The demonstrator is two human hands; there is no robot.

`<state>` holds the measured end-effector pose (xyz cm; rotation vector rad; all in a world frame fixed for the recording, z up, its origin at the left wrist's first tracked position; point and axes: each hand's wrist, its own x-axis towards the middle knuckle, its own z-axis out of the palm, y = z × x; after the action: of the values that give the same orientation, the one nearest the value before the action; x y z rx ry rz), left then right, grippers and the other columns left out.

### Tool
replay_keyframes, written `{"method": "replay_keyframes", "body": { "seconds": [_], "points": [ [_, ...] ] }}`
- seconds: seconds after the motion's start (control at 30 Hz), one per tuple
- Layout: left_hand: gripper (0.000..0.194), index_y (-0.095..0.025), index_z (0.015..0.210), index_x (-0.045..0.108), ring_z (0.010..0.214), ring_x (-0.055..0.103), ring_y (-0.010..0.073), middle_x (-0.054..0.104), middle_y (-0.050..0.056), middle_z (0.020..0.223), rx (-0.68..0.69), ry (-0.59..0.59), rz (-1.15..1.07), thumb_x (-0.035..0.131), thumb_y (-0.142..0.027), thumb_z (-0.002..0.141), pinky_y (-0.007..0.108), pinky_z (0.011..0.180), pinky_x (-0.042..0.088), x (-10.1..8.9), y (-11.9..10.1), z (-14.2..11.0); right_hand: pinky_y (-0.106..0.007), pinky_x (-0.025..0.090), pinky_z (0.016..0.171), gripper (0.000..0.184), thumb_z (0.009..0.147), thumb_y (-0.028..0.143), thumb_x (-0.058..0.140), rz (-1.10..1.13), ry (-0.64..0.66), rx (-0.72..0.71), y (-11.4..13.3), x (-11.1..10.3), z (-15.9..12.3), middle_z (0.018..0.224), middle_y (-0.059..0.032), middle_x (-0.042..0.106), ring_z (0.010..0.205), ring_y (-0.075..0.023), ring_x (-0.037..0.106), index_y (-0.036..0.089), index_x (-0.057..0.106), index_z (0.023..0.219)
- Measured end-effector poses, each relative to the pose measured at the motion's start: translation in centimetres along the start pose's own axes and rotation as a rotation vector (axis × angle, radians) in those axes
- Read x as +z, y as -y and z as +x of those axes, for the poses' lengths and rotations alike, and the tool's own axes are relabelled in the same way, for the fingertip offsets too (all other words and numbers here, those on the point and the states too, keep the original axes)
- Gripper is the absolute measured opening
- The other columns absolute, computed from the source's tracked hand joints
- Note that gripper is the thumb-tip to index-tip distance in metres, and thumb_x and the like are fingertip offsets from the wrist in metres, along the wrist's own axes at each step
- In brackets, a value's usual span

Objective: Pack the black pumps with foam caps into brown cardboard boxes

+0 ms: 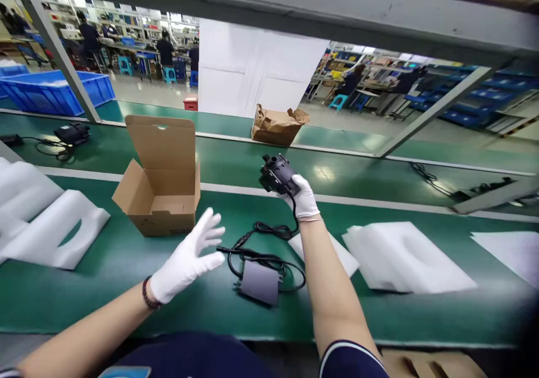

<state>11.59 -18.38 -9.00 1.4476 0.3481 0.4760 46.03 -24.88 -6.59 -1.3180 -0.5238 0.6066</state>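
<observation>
Holding a black device (278, 174) up in the right hand (301, 198), the person grips it with closed fingers, above the green belt (105, 302). A black cable (269, 231) goes down from this device and makes loose loops on the belt, around a flat gray block (260, 282). A plug end of the cable (223, 249) lies close to the left hand (187, 257). This hand is open wide, with the fingers spread, and it holds nothing. It does not touch the cable or the open cardboard box (158, 181), which stands on the belt just to its left with the flaps up. Both hands wear white gloves (303, 201), and the left wrist has a dark bead bracelet (150, 294).

White foam sheets (54, 232) lie on the belt at the left side, and more foam (404, 257) lies at the right side. Behind, on a second belt (236, 159), there are another black device (71, 133) with its cable and a crumpled brown paper bag (278, 125). Farther away, I can see blue crates (54, 92) and workers (165, 49) at benches.
</observation>
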Motion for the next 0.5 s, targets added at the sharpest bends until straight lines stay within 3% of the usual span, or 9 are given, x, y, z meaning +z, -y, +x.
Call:
{"method": "replay_keyframes", "body": {
  "seconds": [0.07, 0.1, 0.13, 0.2, 0.27, 0.3, 0.37, 0.43, 0.5],
  "points": [
    [0.119, -0.05, 0.152, -0.007, 0.149, 0.025, 0.0315, 0.003, 0.003, 0.167, 0.017, 0.047, -0.272, 0.082, -0.049, 0.073, 0.052, 0.113, 0.04, 1.4, -1.3, 0.4, -0.042, 0.056, 0.085, 0.065, 0.071, 0.054, 0.065, 0.098, 0.306, -0.078, 1.2, 3.2, -5.3, 0.127, -0.0096, 0.064, 0.108, -0.0296, 0.064, 0.022, 0.057, 0.127],
    [0.128, -0.051, 0.151, -0.012, 0.151, 0.021, 0.0331, -0.001, 0.002, 0.167, 0.025, 0.05, -0.37, 0.086, -0.048, 0.068, 0.054, 0.113, 0.04, 1.9, -1.9, 0.2, -0.044, 0.053, 0.093, 0.062, 0.073, 0.055, 0.066, 0.093, 0.412, -0.12, 1.6, 5.1, -8.0, 0.128, -0.0087, 0.063, 0.113, -0.0304, 0.062, 0.022, 0.06, 0.126],
    [0.13, -0.051, 0.151, -0.011, 0.151, 0.02, 0.0339, 0.003, 0.002, 0.167, 0.021, 0.021, -0.442, 0.088, -0.045, 0.066, 0.055, 0.113, 0.039, 2.2, -2.5, -0.3, -0.045, 0.05, 0.099, 0.06, 0.073, 0.054, 0.07, 0.043, 0.477, -0.157, 1.9, 7.0, -10.5, 0.126, -0.0078, 0.064, 0.115, -0.0303, 0.061, 0.022, 0.062, 0.122],
    [0.118, -0.047, 0.155, 0.006, 0.147, 0.03, 0.0343, 0.025, 0.005, 0.163, -0.052, -0.122, -0.532, 0.086, -0.033, 0.069, 0.055, 0.116, 0.037, 2.1, -3.2, -2.3, -0.044, 0.047, 0.102, 0.065, 0.071, 0.055, 0.076, -0.156, 0.572, -0.189, 2.0, 9.9, -14.4, 0.126, -0.0075, 0.064, 0.115, -0.0297, 0.06, 0.021, 0.062, 0.124],
    [0.099, -0.036, 0.154, 0.027, 0.138, 0.045, 0.0338, 0.05, 0.008, 0.149, -0.211, -0.308, -0.599, 0.08, -0.017, 0.073, 0.054, 0.117, 0.036, 1.1, -3.1, -5.0, -0.043, 0.044, 0.104, 0.072, 0.07, 0.057, 0.079, -0.443, 0.702, -0.201, 1.9, 10.7, -16.3, 0.129, -0.0069, 0.063, 0.118, -0.0291, 0.058, 0.023, 0.06, 0.13],
    [0.092, -0.032, 0.152, 0.033, 0.134, 0.05, 0.0339, 0.057, 0.009, 0.142, -0.292, -0.391, -0.644, 0.076, -0.011, 0.073, 0.055, 0.116, 0.038, 0.3, -2.7, -6.4, -0.043, 0.042, 0.106, 0.069, 0.071, 0.057, 0.078, -0.603, 0.724, -0.197, 1.9, 10.0, -16.5, 0.13, -0.0063, 0.063, 0.121, -0.0289, 0.057, 0.025, 0.061, 0.13],
    [0.082, -0.027, 0.15, 0.04, 0.127, 0.056, 0.0344, 0.062, 0.011, 0.134, -0.4, -0.492, -0.765, 0.066, -0.005, 0.075, 0.058, 0.111, 0.044, -1.4, -1.9, -9.1, -0.044, 0.037, 0.109, 0.048, 0.078, 0.054, 0.072, -0.923, 0.541, -0.118, 1.8, 7.0, -15.5, 0.125, -0.006, 0.066, 0.123, -0.0292, 0.055, 0.027, 0.069, 0.118],
    [0.076, -0.025, 0.149, 0.04, 0.126, 0.058, 0.0343, 0.061, 0.014, 0.136, -0.417, -0.546, -0.876, 0.055, -0.003, 0.077, 0.058, 0.105, 0.049, -2.9, -1.2, -11.1, -0.048, 0.036, 0.105, 0.03, 0.082, 0.048, 0.068, -1.148, 0.053, 0.117, 1.3, 2.6, -13.7, 0.111, -0.0113, 0.07, 0.117, -0.0329, 0.058, 0.022, 0.073, 0.095],
    [0.074, -0.024, 0.149, 0.04, 0.127, 0.057, 0.0347, 0.057, 0.016, 0.14, -0.386, -0.581, -0.933, 0.051, -0.005, 0.078, 0.058, 0.101, 0.052, -4.0, -1.0, -12.4, -0.058, 0.035, 0.098, 0.026, 0.076, 0.038, 0.074, -1.219, -0.17, 0.289, 0.2, -1.4, -12.3, 0.092, -0.0229, 0.069, 0.111, -0.0441, 0.058, 0.014, 0.066, 0.067]
  ]
}}
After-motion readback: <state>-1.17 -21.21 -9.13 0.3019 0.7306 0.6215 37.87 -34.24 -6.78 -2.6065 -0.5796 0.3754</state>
